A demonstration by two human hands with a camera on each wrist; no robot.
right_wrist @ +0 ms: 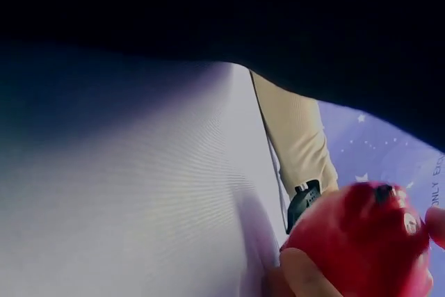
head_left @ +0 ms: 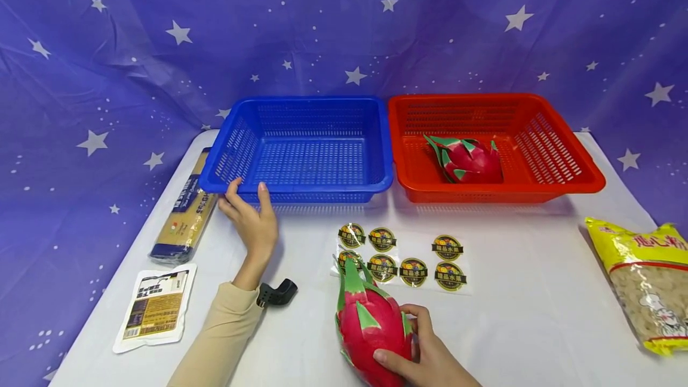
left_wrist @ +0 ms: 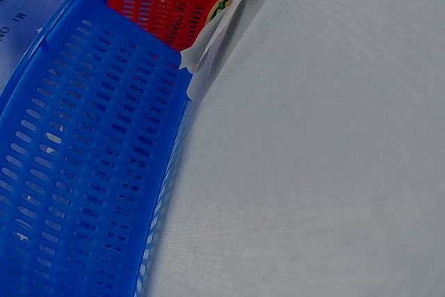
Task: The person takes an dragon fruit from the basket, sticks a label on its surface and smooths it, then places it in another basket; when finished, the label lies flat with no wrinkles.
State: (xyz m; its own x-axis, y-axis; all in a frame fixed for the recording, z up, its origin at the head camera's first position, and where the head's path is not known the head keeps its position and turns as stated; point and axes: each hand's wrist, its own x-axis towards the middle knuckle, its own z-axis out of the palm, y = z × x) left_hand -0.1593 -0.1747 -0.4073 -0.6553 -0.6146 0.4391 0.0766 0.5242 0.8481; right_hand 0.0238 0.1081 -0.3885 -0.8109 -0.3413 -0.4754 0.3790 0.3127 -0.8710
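Note:
A red dragon fruit with green leaf tips (head_left: 371,327) is held at its right side by my right hand (head_left: 430,351), thumb on top. In the right wrist view, my thumb and a fingertip touch the round end of the fruit (right_wrist: 361,241). My left hand (head_left: 251,226) has its fingers spread at the front rim of the blue basket (head_left: 301,188); whether they press on it cannot be told. The left wrist view shows the basket's slotted side (left_wrist: 90,144) but no hand. Round black-and-gold stickers (head_left: 382,239) lie on clear sheets beyond the held fruit, which overlaps one.
A red basket (head_left: 500,187) beside the blue one holds another dragon fruit (head_left: 473,161). A spaghetti pack (head_left: 185,214) and a white pouch (head_left: 156,306) lie at the left, a yellow bag (head_left: 645,285) at the right. A starry purple cloth (head_left: 333,22) hangs behind.

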